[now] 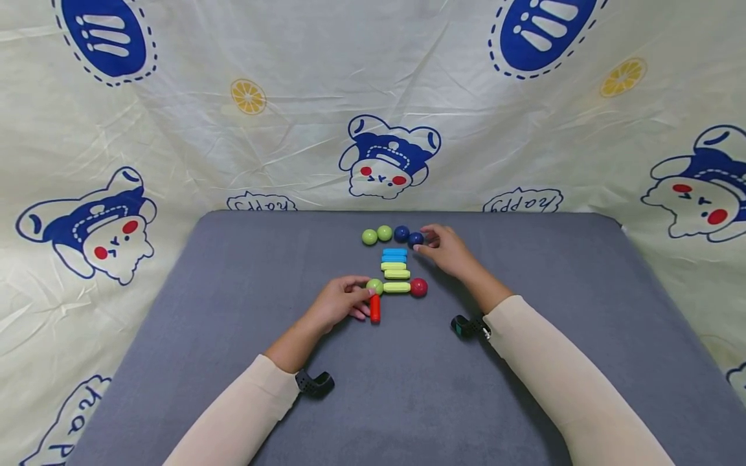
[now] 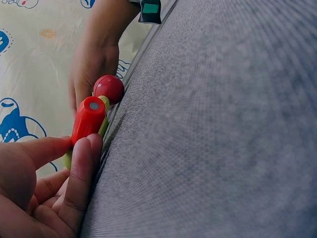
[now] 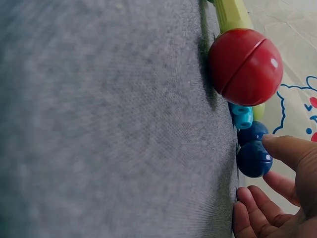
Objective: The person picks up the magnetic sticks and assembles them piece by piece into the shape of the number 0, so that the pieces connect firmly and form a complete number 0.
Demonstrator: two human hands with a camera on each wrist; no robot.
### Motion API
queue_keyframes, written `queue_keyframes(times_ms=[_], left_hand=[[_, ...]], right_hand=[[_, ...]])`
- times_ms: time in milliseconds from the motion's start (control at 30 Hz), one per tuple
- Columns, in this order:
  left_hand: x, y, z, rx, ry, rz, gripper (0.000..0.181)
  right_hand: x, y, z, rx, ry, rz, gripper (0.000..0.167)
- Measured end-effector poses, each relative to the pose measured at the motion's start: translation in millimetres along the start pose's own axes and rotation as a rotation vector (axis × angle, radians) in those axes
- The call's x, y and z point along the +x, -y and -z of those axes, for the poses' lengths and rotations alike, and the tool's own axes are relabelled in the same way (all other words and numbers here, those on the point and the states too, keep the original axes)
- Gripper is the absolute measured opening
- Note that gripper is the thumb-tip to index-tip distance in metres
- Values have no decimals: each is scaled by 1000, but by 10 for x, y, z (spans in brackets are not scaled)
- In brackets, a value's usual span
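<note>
My left hand (image 1: 338,301) pinches a light green ball (image 1: 375,285) between thumb and fingers. Joined to that ball are a red rod (image 1: 375,309), pointing towards me, and a yellow-green rod (image 1: 397,287) that leads right to a red ball (image 1: 419,287). In the left wrist view, the red rod (image 2: 90,119) shows a round metallic spot on its end. Farther back, my right hand (image 1: 445,251) has thumb and index finger on a dark blue ball (image 3: 254,159). A second dark blue ball (image 1: 401,233) sits against it.
Two light green balls (image 1: 377,235) lie left of the blue ones at the back. Between them and the joined pieces, light blue rods (image 1: 394,255) and yellow-green rods (image 1: 397,274) lie in a stack of rows. Grey cloth (image 1: 379,401) covers the table; a printed curtain (image 1: 291,149) hangs behind.
</note>
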State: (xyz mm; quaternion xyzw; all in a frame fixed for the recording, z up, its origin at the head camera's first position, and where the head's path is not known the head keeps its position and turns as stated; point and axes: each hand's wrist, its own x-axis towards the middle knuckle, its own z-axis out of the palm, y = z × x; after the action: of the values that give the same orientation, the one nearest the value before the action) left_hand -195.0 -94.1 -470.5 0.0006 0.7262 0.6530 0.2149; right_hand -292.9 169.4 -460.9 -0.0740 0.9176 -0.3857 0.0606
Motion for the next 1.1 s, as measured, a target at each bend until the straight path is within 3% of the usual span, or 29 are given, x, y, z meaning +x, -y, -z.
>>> queue_keyframes(times_ms=[267, 533, 1100], left_hand=[[11, 16, -15, 1, 8, -16, 42], [8, 14, -17, 2, 11, -12, 42], [-4, 3, -7, 1, 18, -13, 44]], right_hand=[[58, 20, -25, -97, -1, -6, 54], [68, 27, -33, -129, 13, 0, 45], [-11, -27, 77, -33, -14, 10, 41]])
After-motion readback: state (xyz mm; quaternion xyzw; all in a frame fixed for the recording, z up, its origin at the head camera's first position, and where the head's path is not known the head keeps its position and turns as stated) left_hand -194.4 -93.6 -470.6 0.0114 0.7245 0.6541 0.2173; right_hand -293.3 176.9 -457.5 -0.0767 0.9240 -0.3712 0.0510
